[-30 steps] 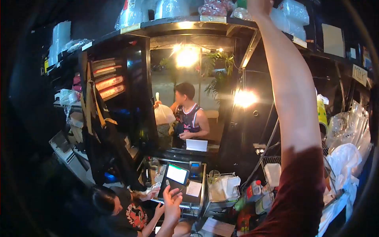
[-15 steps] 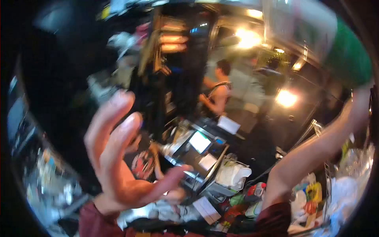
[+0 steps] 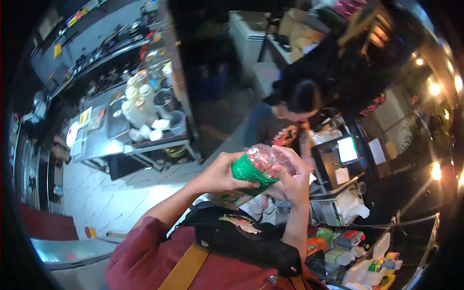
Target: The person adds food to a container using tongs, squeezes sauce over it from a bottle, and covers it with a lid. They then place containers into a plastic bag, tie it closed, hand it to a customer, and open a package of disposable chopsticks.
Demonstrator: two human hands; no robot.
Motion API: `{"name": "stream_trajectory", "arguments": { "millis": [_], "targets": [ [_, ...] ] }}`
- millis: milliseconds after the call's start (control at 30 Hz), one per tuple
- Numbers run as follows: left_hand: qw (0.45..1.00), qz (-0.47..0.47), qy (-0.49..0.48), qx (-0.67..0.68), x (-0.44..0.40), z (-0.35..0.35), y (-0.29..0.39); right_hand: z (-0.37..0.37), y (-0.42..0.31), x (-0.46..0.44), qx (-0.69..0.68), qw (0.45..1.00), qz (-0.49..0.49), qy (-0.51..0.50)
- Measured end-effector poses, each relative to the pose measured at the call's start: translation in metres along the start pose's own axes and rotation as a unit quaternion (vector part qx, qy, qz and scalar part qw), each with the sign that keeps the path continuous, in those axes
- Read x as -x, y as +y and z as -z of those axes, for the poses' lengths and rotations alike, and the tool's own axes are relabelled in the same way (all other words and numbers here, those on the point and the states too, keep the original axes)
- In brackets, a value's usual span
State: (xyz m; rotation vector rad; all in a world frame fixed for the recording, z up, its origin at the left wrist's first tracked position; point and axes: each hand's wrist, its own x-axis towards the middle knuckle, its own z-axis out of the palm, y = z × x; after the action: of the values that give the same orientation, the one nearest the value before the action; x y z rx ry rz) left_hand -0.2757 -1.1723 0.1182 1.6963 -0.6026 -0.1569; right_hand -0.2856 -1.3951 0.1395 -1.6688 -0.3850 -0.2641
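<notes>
In front of my chest is a plastic packet (image 3: 252, 170) with a green printed band and a clear, crinkled end that shows something reddish inside. My left hand (image 3: 223, 173) is closed around its green side, thumb across the front. On the other side, my right hand (image 3: 294, 176) grips the clear end between thumb and fingers. What exactly the packet contains I cannot make out. Below it is my dark apron (image 3: 232, 237) with a printed picture and a tan strap (image 3: 186, 266).
A co-worker (image 3: 285, 116) in a dark printed shirt stands just beyond my hands. To the left, a steel worktable (image 3: 99, 147) holds bottles and tubs. On the right are a counter with a lit screen (image 3: 347, 150), a bin with white plastic (image 3: 352, 208) and several bottles (image 3: 350, 239).
My right hand has come down from the upper right with the green packet. My left hand, open before, now grips it too. The view has swung left and down, bringing in the kitchen.
</notes>
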Motion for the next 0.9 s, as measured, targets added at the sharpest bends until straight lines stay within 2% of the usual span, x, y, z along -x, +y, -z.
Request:
{"name": "stream_trajectory", "arguments": {
  "millis": [67,100,133,200,233,267,333,400,500,633,767,900],
  "targets": [
    [0.996,0.052,0.061,0.044,0.038,0.039,-0.019,-0.066,0.028,-0.010,-0.082,0.996,-0.033,-0.006],
    [0.992,0.074,0.090,0.041,0.056,0.057,-0.029,-0.102,0.032,-0.018,-0.046,0.997,-0.060,0.012],
    [0.986,0.064,0.144,0.048,0.074,0.073,-0.038,-0.139,0.031,-0.025,-0.029,0.998,-0.046,0.012],
    [0.965,0.042,0.252,0.053,0.102,0.111,-0.050,-0.198,0.038,-0.031,0.015,0.997,-0.029,-0.074],
    [0.966,0.056,0.250,0.033,0.114,0.135,-0.039,-0.225,0.033,-0.034,0.033,0.993,-0.017,-0.111],
    [0.950,0.115,0.283,0.064,0.126,0.153,-0.025,-0.248,0.023,-0.036,0.050,0.988,-0.003,-0.146],
    [0.949,0.082,0.303,-0.017,0.155,0.192,-0.022,-0.287,0.016,-0.035,0.052,0.979,0.019,-0.196],
    [0.944,0.087,0.312,-0.059,0.180,0.219,-0.012,-0.315,0.020,-0.034,0.027,0.972,0.038,-0.230],
    [0.936,0.109,0.318,-0.108,0.212,0.241,-0.015,-0.348,0.024,-0.030,-0.009,0.966,0.002,-0.259],
    [0.867,0.129,0.458,-0.147,0.217,0.244,-0.016,-0.381,0.030,-0.045,-0.018,0.954,-0.005,-0.300],
    [0.796,0.060,0.522,-0.302,0.204,0.265,-0.039,-0.418,0.050,-0.066,-0.043,0.958,0.019,-0.284],
    [0.775,0.150,0.601,-0.125,0.180,0.289,-0.068,-0.455,0.069,-0.085,-0.032,0.973,0.094,-0.209]
  ]
}}
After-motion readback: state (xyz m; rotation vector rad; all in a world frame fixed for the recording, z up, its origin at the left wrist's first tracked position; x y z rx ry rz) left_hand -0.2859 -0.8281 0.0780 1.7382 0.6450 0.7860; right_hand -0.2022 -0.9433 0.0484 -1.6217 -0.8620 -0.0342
